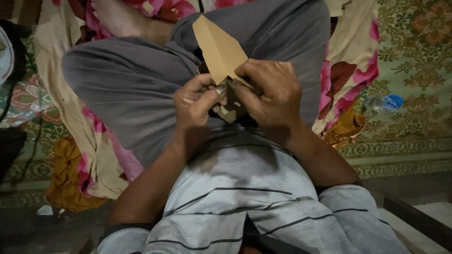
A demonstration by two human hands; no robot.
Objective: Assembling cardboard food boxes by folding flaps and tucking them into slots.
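both hands up over lap, above grey trousers [132, 80]. left hand [195, 103] grip clenched, thumb and fingers pinching folded tan paper [219, 49] at lower edge. right hand [273, 91] grip closed on same paper from other side. plastic bottle [383, 104] lying on patterned carpet [414, 56], well apart.

The folded brown paper piece [219, 49] looks matt and smooth; beneath it, grey trousers [136, 89] are soft, dull cloth; right of it lies a glossy clear plastic bottle [383, 104].

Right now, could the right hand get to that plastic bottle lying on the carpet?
Probably yes. The plastic bottle lies on the carpet off to the right hand's side, with nothing between them, but that hand is gripping the folded brown paper with the left hand.
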